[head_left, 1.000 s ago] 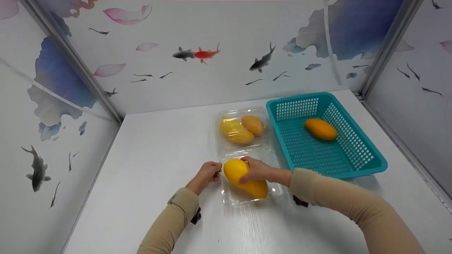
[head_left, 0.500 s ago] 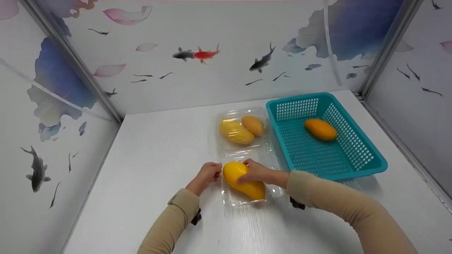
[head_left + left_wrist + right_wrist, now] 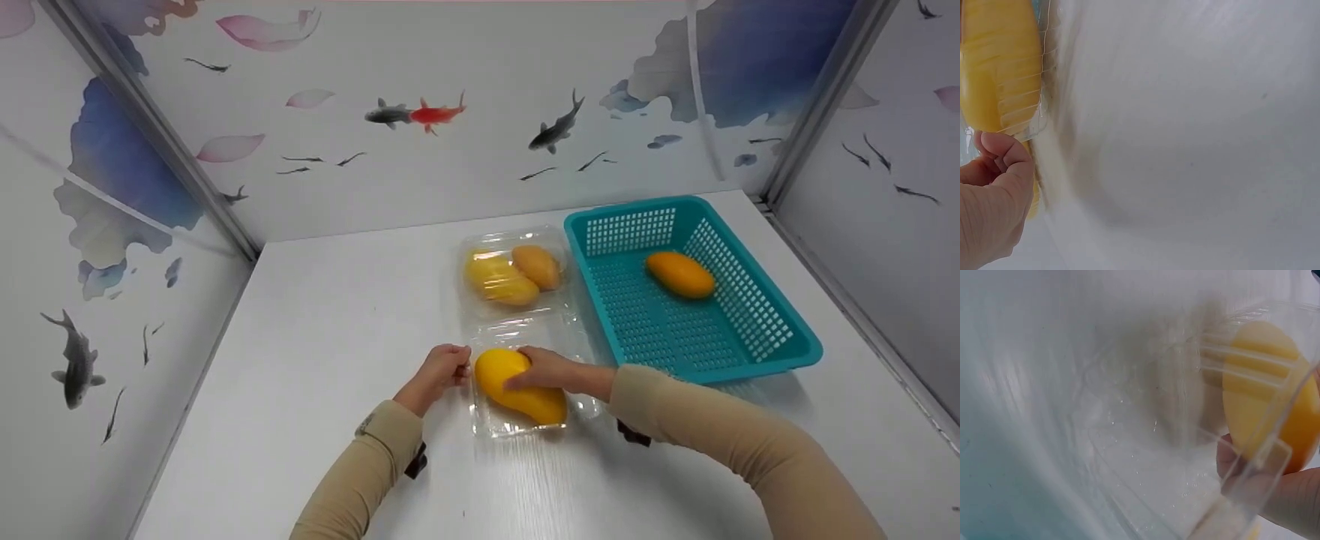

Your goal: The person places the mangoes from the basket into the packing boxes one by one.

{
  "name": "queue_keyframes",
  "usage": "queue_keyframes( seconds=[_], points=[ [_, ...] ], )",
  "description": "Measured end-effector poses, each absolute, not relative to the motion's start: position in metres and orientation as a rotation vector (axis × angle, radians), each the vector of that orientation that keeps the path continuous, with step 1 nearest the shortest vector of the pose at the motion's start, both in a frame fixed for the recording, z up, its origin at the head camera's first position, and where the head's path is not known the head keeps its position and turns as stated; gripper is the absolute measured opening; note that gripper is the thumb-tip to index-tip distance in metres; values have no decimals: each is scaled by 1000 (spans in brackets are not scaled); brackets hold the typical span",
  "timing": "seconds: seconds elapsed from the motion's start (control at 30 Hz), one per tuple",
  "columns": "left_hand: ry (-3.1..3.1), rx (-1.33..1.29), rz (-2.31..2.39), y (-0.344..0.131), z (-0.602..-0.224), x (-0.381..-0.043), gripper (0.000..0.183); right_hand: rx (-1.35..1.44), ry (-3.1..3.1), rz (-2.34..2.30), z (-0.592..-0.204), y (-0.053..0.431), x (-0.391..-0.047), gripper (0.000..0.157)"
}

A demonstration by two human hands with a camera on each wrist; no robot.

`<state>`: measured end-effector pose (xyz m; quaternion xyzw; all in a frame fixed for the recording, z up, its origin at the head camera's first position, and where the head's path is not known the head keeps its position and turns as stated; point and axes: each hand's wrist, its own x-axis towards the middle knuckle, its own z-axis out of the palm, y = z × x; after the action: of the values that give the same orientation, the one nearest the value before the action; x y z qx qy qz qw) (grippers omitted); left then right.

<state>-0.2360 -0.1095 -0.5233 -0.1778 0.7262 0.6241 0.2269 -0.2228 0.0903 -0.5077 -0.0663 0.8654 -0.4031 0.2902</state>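
A large yellow mango [image 3: 501, 373] lies tilted in the front clear plastic container [image 3: 517, 330], held by my right hand [image 3: 553, 370]. The thumb is over its top, and the far fingers are partly hidden. In the right wrist view, the mango [image 3: 1252, 382] shows through the container's clear wall. My left hand [image 3: 442, 367] pinches the container's left edge between thumb and index finger, as the left hand [image 3: 996, 191] shows close up in the left wrist view. Ribbed clear plastic covers the yellow fruit there.
Behind, a clear plastic box [image 3: 480, 309] contains mangoes seen through glossy plastic; I cannot tell whether it joins the front container. A teal basket [image 3: 600, 319] with one orange mango [image 3: 680, 274] stands to the right. Patterned panels [image 3: 315, 202] enclose the white table [image 3: 315, 337].
The right hand and its mango have shifted slightly toward me, lower in the front container. The left hand stays at the container's edge.
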Motion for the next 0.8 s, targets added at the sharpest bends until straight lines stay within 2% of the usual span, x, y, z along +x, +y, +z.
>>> queue_keyframes(
  seconds=[0.2,0.33,0.6,0.8],
  points=[
    [2007,-504,1710,-110,-523,-236,26,-182,2387,-921,-504,89,-219,77],
    [2010,-475,1723,-110,-524,-235,25,-175,2407,-829,-503,87,-218,85],
    [2011,-508,1690,-110,-523,-237,26,-151,2422,-847,-502,84,-216,85],
    [1994,-527,1694,-110,-523,-239,27,-172,2417,-860,-486,85,-217,86]
  ],
)
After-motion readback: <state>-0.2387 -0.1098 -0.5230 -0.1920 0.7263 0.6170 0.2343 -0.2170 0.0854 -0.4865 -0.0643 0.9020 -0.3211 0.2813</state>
